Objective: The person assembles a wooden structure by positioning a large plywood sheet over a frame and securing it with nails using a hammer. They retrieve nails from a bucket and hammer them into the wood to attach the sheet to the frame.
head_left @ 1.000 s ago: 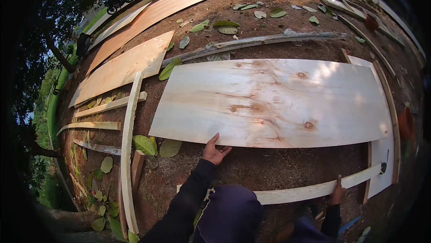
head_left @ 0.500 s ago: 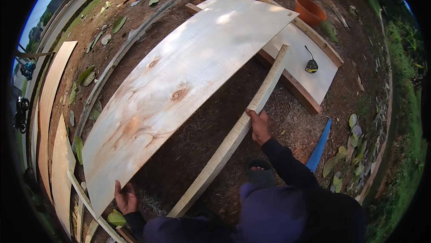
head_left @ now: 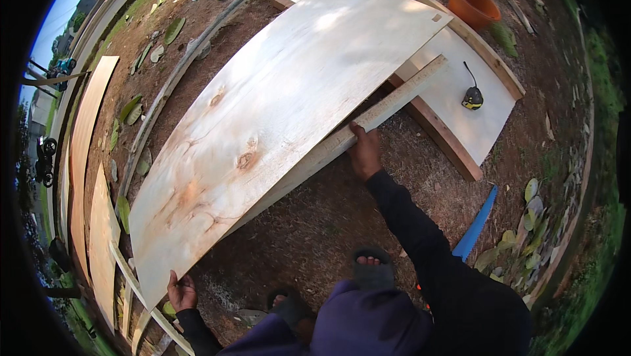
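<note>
Plywood sheet over brown dirt ground, outdoors.

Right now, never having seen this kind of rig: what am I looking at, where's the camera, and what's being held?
There's no machine, just a person working bare-handed outdoors. The round, bent look comes from a fisheye camera worn on the head, looking down. The left hand touches the edge of a pale plywood panel near one corner. The right hand grips a wooden beam, partly hidden by that panel. Further right, a tape measure lies on a white board, and an orange bucket stands beyond.
</note>
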`<state>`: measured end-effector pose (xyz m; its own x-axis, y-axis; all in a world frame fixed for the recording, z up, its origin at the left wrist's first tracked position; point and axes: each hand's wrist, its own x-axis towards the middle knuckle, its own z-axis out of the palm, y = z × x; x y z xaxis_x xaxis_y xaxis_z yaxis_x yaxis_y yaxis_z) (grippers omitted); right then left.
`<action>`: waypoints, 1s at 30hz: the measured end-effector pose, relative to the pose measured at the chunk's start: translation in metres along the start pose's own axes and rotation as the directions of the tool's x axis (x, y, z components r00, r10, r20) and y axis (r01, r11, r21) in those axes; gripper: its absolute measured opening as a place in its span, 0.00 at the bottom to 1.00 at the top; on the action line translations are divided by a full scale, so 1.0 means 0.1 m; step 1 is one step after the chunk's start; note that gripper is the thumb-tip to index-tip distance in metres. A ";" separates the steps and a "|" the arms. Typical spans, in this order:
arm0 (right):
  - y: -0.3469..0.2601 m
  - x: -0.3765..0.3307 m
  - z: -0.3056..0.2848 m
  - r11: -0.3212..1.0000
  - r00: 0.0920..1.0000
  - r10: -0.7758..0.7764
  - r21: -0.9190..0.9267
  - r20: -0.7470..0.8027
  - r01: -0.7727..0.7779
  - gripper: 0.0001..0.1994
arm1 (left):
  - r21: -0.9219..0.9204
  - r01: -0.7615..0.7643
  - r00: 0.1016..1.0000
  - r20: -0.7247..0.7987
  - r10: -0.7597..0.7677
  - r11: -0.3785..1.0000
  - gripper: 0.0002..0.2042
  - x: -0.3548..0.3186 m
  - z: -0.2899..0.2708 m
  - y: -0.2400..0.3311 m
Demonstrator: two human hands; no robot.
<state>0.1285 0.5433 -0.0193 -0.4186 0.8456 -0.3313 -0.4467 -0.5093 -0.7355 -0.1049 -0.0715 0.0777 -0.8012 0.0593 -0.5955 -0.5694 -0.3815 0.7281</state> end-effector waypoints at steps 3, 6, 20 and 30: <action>-0.12 -0.06 -0.13 0.990 0.989 0.123 -0.076 0.079 -0.117 0.30 | 0.011 -0.035 0.989 -0.143 0.036 0.999 0.10 0.24 -0.25 -0.09; -0.20 -0.14 -0.36 0.935 0.980 0.163 -0.336 0.118 -0.115 0.35 | 0.027 -0.062 0.951 -0.301 0.067 0.998 0.08 0.63 -0.98 0.20; -2.11 1.35 -1.28 0.255 0.731 -0.682 -0.938 -0.003 0.234 0.33 | -0.372 -0.234 0.943 -0.313 0.116 0.898 0.30 0.87 -0.76 -0.94; -2.03 2.20 -1.28 -0.303 0.924 -0.356 -0.952 0.140 0.028 0.43 | 0.281 -0.413 0.822 -0.294 0.488 0.866 0.27 0.49 -0.47 -0.77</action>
<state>0.2283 0.8533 -0.0183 -0.3386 0.9401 0.0389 0.8770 0.3303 -0.3490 -0.0917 -0.0825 -0.0231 -0.8821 -0.4086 -0.2344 -0.2141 -0.0955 0.9721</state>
